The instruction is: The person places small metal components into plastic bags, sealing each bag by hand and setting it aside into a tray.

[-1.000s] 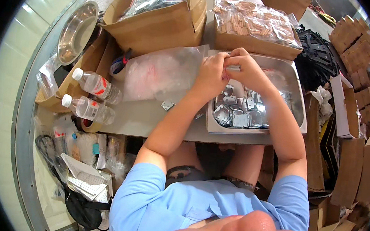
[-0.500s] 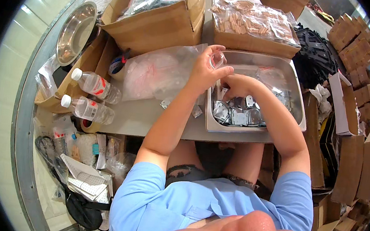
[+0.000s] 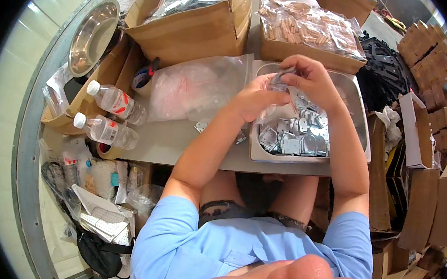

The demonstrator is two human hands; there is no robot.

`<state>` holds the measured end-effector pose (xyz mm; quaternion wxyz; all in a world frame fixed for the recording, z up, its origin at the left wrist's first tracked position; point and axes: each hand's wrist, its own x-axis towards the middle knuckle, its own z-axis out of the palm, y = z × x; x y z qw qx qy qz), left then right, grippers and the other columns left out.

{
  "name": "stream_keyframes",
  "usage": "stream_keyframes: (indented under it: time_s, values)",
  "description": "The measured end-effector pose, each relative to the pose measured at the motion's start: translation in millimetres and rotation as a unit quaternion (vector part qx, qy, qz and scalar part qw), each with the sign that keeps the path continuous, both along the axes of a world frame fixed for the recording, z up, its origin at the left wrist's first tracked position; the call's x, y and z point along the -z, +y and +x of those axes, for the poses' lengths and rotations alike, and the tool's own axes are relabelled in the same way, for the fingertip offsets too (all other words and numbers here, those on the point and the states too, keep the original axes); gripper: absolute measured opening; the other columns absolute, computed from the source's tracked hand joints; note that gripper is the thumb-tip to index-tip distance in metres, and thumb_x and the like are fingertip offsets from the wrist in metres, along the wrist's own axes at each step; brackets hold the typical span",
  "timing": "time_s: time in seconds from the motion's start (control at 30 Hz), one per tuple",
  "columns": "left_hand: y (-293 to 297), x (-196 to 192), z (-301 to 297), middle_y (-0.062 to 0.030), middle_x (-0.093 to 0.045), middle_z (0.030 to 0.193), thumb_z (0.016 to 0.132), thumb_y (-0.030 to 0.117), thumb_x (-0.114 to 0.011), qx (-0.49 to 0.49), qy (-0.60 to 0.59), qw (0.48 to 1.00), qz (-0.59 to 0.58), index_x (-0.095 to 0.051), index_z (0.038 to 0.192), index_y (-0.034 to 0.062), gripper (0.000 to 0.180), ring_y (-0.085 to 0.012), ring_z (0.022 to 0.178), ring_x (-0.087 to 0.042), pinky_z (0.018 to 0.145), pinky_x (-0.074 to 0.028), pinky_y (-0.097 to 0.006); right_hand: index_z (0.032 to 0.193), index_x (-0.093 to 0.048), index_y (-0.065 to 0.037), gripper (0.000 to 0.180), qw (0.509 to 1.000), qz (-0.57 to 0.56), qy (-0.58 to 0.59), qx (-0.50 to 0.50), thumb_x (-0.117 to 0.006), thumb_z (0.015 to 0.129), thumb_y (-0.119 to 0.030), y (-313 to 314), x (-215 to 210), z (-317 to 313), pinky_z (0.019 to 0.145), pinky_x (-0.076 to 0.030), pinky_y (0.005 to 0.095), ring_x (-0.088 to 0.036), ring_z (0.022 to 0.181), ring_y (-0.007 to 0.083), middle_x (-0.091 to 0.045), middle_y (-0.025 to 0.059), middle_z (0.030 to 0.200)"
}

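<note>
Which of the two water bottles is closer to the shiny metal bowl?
The upper water bottle, the one farther from the person. It lies nearer the metal bowl than the lower water bottle beside it does.

Bench (image 3: 170, 143): grey, flat top, its near edge just in front of the seated person.
Tray (image 3: 356, 106): metal, rectangular, on the right part of the bench, holding small metal plates.
Plastic bags (image 3: 196, 86): clear, lying in a heap just left of the tray.
Left box (image 3: 190, 30): brown cardboard, at the far side, filled with clear packets.
Right box (image 3: 295, 53): cardboard, beside the left box, behind the tray, filled with bags of wooden dowels.
Loose plates (image 3: 201, 127): a few small metal pieces on the bare bench, near the tray's left wall.
Bottles (image 3: 110, 114): two, clear plastic with white caps, lying at the bench's left end.
</note>
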<state>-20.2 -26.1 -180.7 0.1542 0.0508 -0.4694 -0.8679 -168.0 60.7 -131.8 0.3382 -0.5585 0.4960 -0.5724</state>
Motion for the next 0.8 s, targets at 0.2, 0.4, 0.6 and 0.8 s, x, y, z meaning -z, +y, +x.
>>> stream_keyframes:
  time_s: [0.2, 0.4, 0.6, 0.8]
  values:
    - [-7.3, 0.8, 1.9, -0.0055, -0.058, 0.080, 0.075, 0.006, -0.069, 0.021, -0.019, 0.996, 0.085, -0.050, 0.109, 0.0008, 0.039, -0.0175, 0.072, -0.059, 0.067, -0.050, -0.032, 0.096, -0.061, 0.001, 0.019, 0.984, 0.086, 0.147, 0.061, -0.061, 0.084, -0.013, -5.0, 11.8, -25.5, 0.070, -0.046, 0.0258, -0.057, 0.076, 0.0101, -0.064, 0.0049, 0.083]
    - [-19.0, 9.6, -1.4, -0.0045, -0.057, 0.079, 0.077, 0.008, -0.067, -0.014, 0.033, 0.996, 0.082, -0.051, 0.111, 0.0020, 0.038, -0.0169, 0.073, -0.058, 0.065, -0.049, -0.033, 0.098, -0.064, -0.002, 0.034, 0.821, 0.343, 0.407, -0.206, -0.070, 0.068, -0.016, -4.6, 44.0, -5.1, 0.072, -0.050, 0.0356, -0.064, 0.081, 0.0238, -0.067, 0.0132, 0.088]
    - [-24.4, 6.3, 2.6, -0.0037, -0.056, 0.080, 0.078, 0.009, -0.068, -0.045, 0.062, 0.994, 0.083, -0.052, 0.110, 0.0024, 0.037, -0.0157, 0.076, -0.058, 0.067, -0.051, -0.033, 0.101, -0.064, -0.005, 0.039, 0.780, 0.320, 0.470, -0.262, -0.071, 0.065, -0.019, -7.8, 40.2, 3.8, 0.069, -0.049, 0.0360, -0.063, 0.077, 0.0246, -0.065, 0.0121, 0.084]
    - [-28.3, 7.2, 5.0, -0.0029, -0.057, 0.080, 0.078, 0.009, -0.069, -0.037, 0.071, 0.991, 0.105, -0.052, 0.110, 0.0033, 0.037, -0.0157, 0.076, -0.058, 0.067, -0.052, -0.033, 0.097, -0.063, -0.001, 0.037, 0.835, 0.298, 0.307, -0.345, -0.072, 0.066, -0.020, -6.6, 29.3, 16.0, 0.058, -0.044, 0.0309, -0.058, 0.064, 0.0165, -0.061, 0.0066, 0.071]
